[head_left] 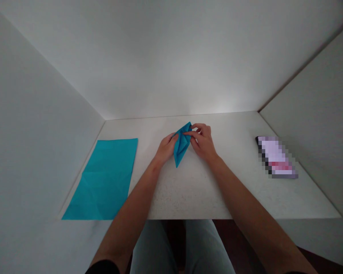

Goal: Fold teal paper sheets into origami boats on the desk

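Observation:
A folded piece of blue paper [182, 146], long and pointed at both ends, is held up over the middle of the table. My left hand [166, 147] grips its left edge, the thumb on the near face and the other fingers mostly hidden behind. At the upper right side, my right hand [202, 140] touches the folds with its fingertips, the index finger reaching across the paper's middle. Several creases and layers show on the face turned towards me. Whether the right fingertips pinch a layer is hard to make out.
A flat sheet of blue paper [107, 179] with faint creases lies on the left of the white table [185, 194], reaching its front edge. On the right lies a pixelated, dark-edged device [276, 156]. White walls [171, 57] close in the back and both sides.

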### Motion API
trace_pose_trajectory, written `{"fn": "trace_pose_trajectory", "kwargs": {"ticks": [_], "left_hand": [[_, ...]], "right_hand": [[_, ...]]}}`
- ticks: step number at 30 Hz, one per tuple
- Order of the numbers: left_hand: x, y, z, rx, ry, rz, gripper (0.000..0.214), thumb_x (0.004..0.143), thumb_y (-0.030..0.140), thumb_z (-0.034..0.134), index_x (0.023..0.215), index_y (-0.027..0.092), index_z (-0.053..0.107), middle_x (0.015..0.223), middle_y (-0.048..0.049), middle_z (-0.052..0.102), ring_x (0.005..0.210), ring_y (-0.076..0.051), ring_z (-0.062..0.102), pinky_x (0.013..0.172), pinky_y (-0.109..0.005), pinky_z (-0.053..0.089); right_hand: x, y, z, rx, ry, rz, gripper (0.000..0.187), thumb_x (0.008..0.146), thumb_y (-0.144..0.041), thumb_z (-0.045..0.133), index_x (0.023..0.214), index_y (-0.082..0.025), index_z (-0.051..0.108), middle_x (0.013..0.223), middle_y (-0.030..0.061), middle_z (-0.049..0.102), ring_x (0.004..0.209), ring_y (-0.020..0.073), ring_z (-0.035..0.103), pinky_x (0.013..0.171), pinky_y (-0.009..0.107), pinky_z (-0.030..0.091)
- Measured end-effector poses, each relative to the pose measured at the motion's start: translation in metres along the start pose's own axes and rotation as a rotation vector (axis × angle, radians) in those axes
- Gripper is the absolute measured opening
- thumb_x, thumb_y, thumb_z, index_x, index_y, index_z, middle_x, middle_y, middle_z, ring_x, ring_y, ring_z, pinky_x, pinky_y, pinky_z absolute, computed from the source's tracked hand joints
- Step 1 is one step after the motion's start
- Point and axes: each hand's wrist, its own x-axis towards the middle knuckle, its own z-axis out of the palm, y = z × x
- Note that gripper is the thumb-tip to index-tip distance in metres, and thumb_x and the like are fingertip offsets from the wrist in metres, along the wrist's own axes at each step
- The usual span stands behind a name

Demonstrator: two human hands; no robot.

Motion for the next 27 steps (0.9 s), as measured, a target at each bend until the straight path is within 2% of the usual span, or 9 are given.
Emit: {"fn": "trace_pose_trajectory", "kwargs": {"ticks": [2, 6, 9, 13, 16, 21, 27], "left_hand": [[0.000, -0.004, 0.001, -0.006, 0.035, -0.004, 0.043, 0.107, 0.052, 0.053, 0.119, 0.021, 0.079, 0.107, -0.0077, 0.082, 0.101, -0.026, 0.076, 0.091, -0.040, 0.062], [-0.004, -0.003, 0.003, 0.044, 0.060, 0.155, 0.041, 0.107, 0.045, 0.057, 0.139, 0.025, 0.073, 0.137, -0.0086, 0.076, 0.122, -0.025, 0.072, 0.104, -0.040, 0.059], [-0.008, 0.003, 0.004, 0.096, 0.012, 0.206, 0.046, 0.105, 0.043, 0.063, 0.146, 0.025, 0.069, 0.138, -0.0111, 0.074, 0.107, -0.023, 0.075, 0.091, -0.036, 0.063], [-0.011, 0.005, 0.005, 0.106, -0.018, 0.203, 0.049, 0.102, 0.043, 0.068, 0.147, 0.025, 0.068, 0.129, -0.0118, 0.075, 0.090, -0.018, 0.073, 0.076, -0.030, 0.061], [-0.009, 0.003, 0.004, 0.099, 0.019, 0.178, 0.046, 0.104, 0.045, 0.066, 0.145, 0.025, 0.068, 0.125, -0.0114, 0.075, 0.086, -0.017, 0.072, 0.072, -0.029, 0.060], [-0.005, -0.003, 0.002, 0.116, 0.164, 0.242, 0.049, 0.101, 0.042, 0.071, 0.148, 0.029, 0.065, 0.134, -0.0128, 0.070, 0.106, -0.023, 0.072, 0.082, -0.032, 0.062], [-0.003, 0.002, -0.007, 0.111, 0.257, 0.285, 0.040, 0.102, 0.034, 0.067, 0.141, 0.030, 0.069, 0.133, -0.0109, 0.070, 0.110, -0.022, 0.071, 0.083, -0.031, 0.062]], "right_hand": [[0.001, -0.003, -0.001, 0.002, 0.015, 0.034, 0.033, 0.104, -0.017, 0.055, 0.119, -0.032, 0.080, 0.123, 0.0094, 0.065, 0.104, 0.0279, 0.057, 0.095, 0.049, 0.051], [0.003, -0.005, 0.002, -0.030, 0.070, 0.126, 0.019, 0.104, -0.041, 0.066, 0.107, -0.027, 0.079, 0.107, 0.0090, 0.067, 0.101, 0.0291, 0.059, 0.095, 0.050, 0.049], [0.003, -0.001, 0.006, -0.017, 0.088, 0.194, 0.028, 0.102, -0.049, 0.067, 0.089, -0.025, 0.071, 0.095, 0.0076, 0.067, 0.095, 0.0286, 0.059, 0.090, 0.048, 0.049], [0.004, 0.005, 0.007, 0.067, 0.055, 0.303, 0.032, 0.104, -0.045, 0.059, 0.080, -0.025, 0.060, 0.081, 0.0039, 0.063, 0.083, 0.0252, 0.058, 0.083, 0.042, 0.047], [0.006, 0.004, 0.007, 0.227, 0.022, 0.391, 0.032, 0.104, -0.049, 0.058, 0.082, -0.026, 0.060, 0.078, 0.0018, 0.061, 0.077, 0.0223, 0.057, 0.077, 0.039, 0.046], [0.008, -0.002, 0.009, 0.578, -0.050, 0.480, 0.036, 0.099, -0.058, 0.061, 0.084, -0.026, 0.063, 0.083, 0.0008, 0.064, 0.081, 0.0203, 0.061, 0.075, 0.035, 0.050], [0.011, 0.002, 0.009, 0.838, -0.046, 0.590, 0.026, 0.087, -0.051, 0.066, 0.082, -0.026, 0.063, 0.085, 0.0001, 0.061, 0.080, 0.0191, 0.061, 0.075, 0.035, 0.059]]}}
